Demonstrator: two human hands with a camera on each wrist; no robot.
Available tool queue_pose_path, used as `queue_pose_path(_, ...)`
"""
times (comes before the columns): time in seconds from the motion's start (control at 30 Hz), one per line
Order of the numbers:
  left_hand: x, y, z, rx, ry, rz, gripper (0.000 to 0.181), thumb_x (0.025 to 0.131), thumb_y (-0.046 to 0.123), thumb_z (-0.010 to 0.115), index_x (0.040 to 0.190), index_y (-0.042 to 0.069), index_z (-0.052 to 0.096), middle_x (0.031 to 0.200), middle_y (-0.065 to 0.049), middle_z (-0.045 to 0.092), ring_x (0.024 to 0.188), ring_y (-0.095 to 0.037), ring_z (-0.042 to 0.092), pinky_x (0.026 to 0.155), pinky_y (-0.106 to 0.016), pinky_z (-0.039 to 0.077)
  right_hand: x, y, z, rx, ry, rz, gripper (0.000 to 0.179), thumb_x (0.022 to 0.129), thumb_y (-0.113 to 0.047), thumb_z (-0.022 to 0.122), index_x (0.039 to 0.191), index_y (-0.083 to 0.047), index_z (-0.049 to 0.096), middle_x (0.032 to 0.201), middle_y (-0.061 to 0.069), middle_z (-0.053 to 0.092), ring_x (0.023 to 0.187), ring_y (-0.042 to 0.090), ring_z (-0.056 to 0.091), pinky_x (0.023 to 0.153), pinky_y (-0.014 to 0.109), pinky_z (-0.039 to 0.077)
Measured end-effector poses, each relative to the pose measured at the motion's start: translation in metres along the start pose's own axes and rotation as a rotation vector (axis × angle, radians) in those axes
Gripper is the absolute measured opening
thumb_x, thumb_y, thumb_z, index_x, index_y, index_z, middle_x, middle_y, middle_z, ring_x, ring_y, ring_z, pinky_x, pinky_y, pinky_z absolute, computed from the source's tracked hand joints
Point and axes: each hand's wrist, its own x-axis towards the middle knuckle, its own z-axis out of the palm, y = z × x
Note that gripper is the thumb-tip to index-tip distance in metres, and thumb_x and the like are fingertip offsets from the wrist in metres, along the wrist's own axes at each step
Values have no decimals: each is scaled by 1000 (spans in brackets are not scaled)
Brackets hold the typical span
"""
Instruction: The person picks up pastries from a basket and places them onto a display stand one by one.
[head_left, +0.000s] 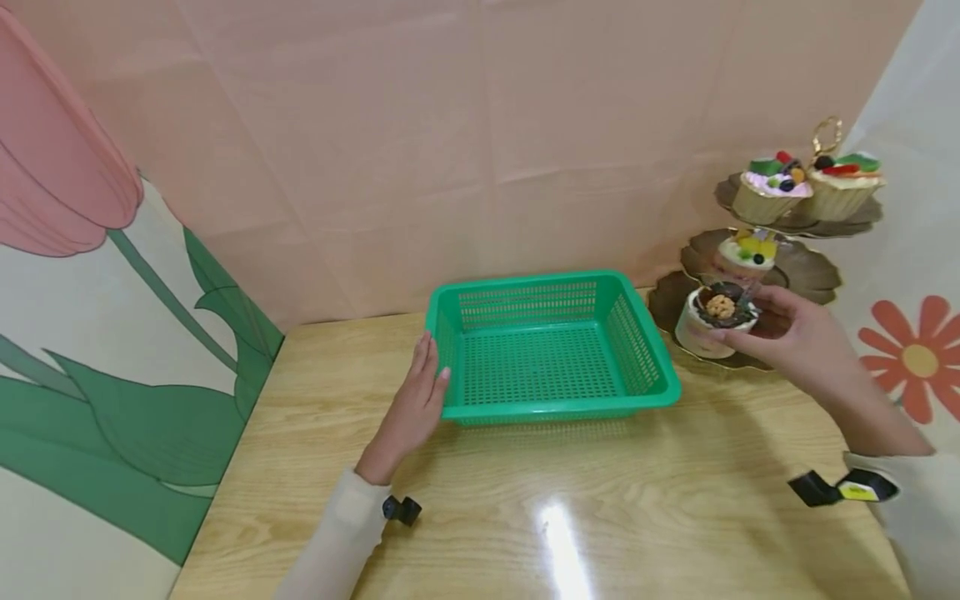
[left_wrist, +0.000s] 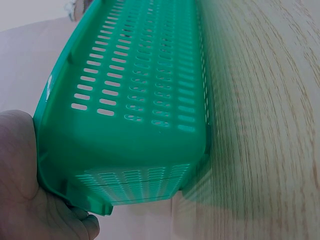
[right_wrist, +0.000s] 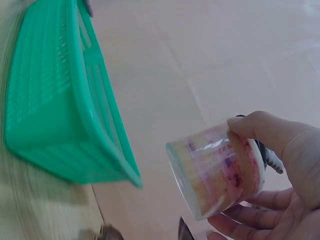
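A green plastic basket [head_left: 555, 410] with slotted walls stands on the wooden table, its inside bare. My left hand [head_left: 412, 400] touches the basket's left rim with fingers straight; the left wrist view shows the palm [left_wrist: 20, 190] right against that rim. My right hand [head_left: 810, 333] grips a small clear cake cup [head_left: 692, 329] between thumb and fingers, in front of the tiered stand. Dark topping and a nut-like piece crown the cup. In the right wrist view the cake cup [right_wrist: 220, 172] is tilted, with pink-and-tan layers showing through its side.
A brown tiered stand [head_left: 817, 279] with scalloped plates is at the right by the wall. Two cupcakes, a pink-topped one [head_left: 768, 196] and a cream one [head_left: 843, 196], sit on its top plate. A fruit-topped cup [head_left: 738, 260] sits on the middle plate.
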Motion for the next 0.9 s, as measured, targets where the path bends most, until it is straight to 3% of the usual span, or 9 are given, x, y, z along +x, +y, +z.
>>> queue_pose_path(0.07,0,0,1,3,-3,1,61,114,28,30,160,-4,6,170,-15,-4,156,-29,-2,122,-50,13,-5,8,-6,7,22,32,59,87,-22,83,131,2,51,95,-32,55,81,-19,55,61,11,49)
queue_pose_path(0.33,-1,-1,2,2,-5,-1,62,114,31,29,160,-4,8,170,-15,-3,156,-31,0,123,-50,13,-14,32,-34,-109,104,94,71,87,-30,83,138,6,47,110,-11,50,79,-25,43,57,8,44)
queue_pose_path(0.5,-1,-1,2,3,-5,0,63,114,35,26,160,-4,7,170,-15,-3,156,-28,-1,123,-48,12,-14,45,-53,-123,139,156,85,91,-33,78,153,7,35,107,-23,45,75,-20,43,55,11,42)
queue_pose_path(0.67,-1,-1,2,4,-6,1,64,114,35,26,160,-3,7,170,-14,-3,156,-26,-1,123,-48,13,-7,56,-68,-125,198,173,83,93,-31,75,152,10,33,100,-25,44,79,-13,41,62,8,37)
queue_pose_path(0.73,0,-1,1,4,-6,3,63,114,34,27,160,-4,7,170,-14,-4,156,-28,-1,123,-49,13,-4,59,-71,-126,220,175,82,94,-30,74,152,10,34,101,-22,42,84,-13,36,67,6,31)
queue_pose_path(0.83,0,-1,1,2,-1,8,63,114,32,28,160,-4,7,170,-15,-3,156,-31,0,122,-52,14,3,63,-76,-137,232,180,78,94,-30,73,150,9,37,103,-20,43,85,-15,34,66,5,32)
queue_pose_path(0.9,0,-1,1,-2,0,4,62,114,32,29,160,-4,7,170,-14,-3,156,-31,0,122,-51,13,8,63,-79,-162,223,194,78,94,-31,72,150,10,36,109,-4,47,85,-13,32,62,7,34)
